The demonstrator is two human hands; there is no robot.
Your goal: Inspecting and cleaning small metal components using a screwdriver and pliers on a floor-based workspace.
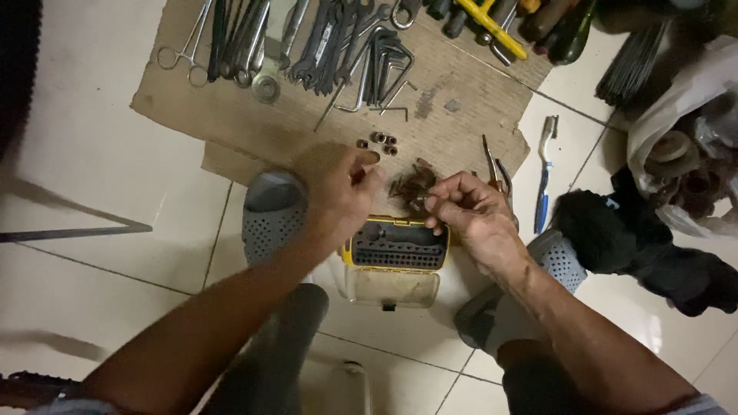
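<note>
Hands met over a small pile of rusty brown screwdriver bits [413, 187] on the tiled floor [92, 154], at the near edge of a worn sheet of brown cardboard [461, 123]. The left hand [338, 188] was curled narrow and blurred, so what it pinched could not be told. The right hand [470, 209] was closed on something small and dark, probably one bit, just above the far rim of an open yellow plastic bit case [396, 246] with a black slotted insert and a clear lid folded toward the person.

Judging by the slots, each bit would seat best shank-first, one at a time, with the case held flat.

Three small metal sockets [378, 141] lay just beyond the pile. Spanners and hex keys [361, 54] lined the cardboard's far edge, a blue-handled toothbrush [544, 180] lay off its right edge, and a white plastic bag [684, 138] slumped further right. No label was legible.
</note>
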